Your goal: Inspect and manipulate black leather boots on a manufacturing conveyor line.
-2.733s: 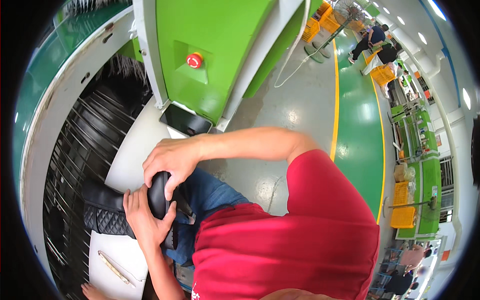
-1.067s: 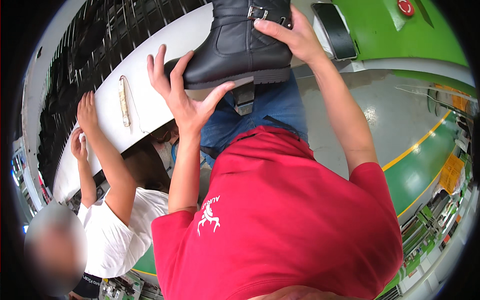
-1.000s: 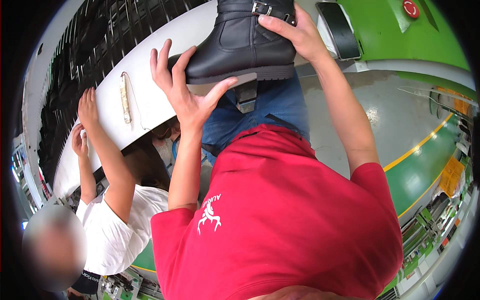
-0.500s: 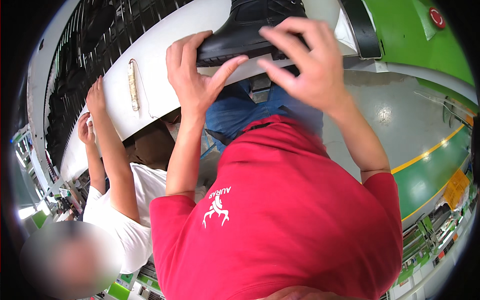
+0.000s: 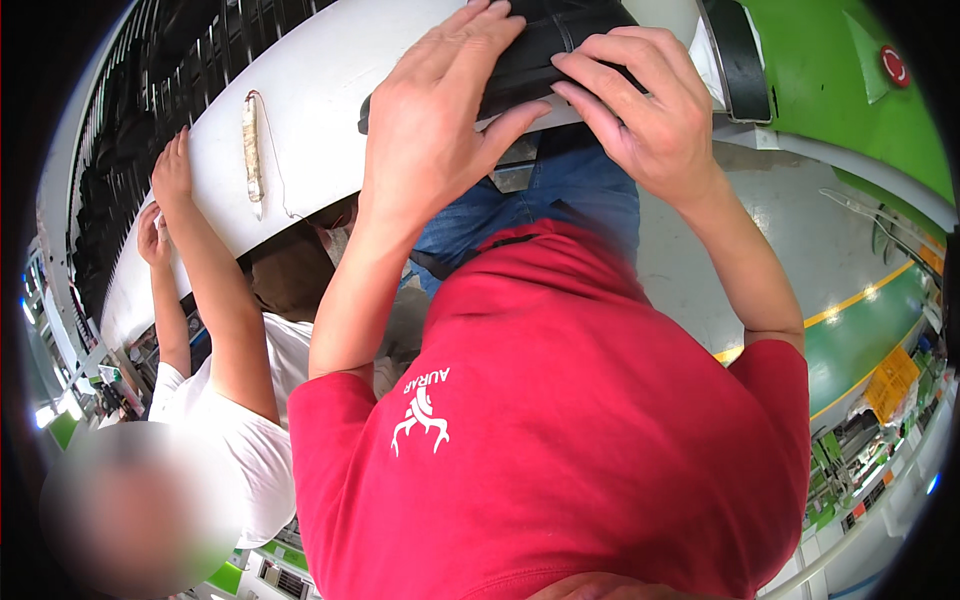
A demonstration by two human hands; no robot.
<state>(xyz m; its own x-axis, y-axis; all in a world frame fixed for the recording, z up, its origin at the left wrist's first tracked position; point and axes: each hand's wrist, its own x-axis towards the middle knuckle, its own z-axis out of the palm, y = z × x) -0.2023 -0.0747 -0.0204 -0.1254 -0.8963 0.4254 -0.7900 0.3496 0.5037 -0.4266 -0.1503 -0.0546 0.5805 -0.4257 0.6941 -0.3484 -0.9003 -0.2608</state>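
A black boot point(image 5: 535, 45) lies on the white work surface at the top of the view, partly cut off by the upper edge. My left hand point(image 5: 435, 105) reaches over it, fingers across its upper and thumb stretched along its near side, hiding much of its left part. My right hand point(image 5: 650, 100) is at the boot's right part, fingers bent and thumb close below them, the fingertips on the black material. A slim stick wrapped in pale tape point(image 5: 251, 150), with a thin cord, rests on the surface to the left.
A person in a white shirt point(image 5: 245, 440) works at the left, hands near a dark slatted conveyor point(image 5: 215, 75) behind the white worktop point(image 5: 310, 95). On the right stands a green machine point(image 5: 825, 60) with a red button point(image 5: 894, 65) and a black upright part point(image 5: 738, 65).
My left hand has moved right and further over the boot. The right hand, blurred before with fingers spread, now touches the boot with fingers bent. The boot's position has shifted and its sole shows less.
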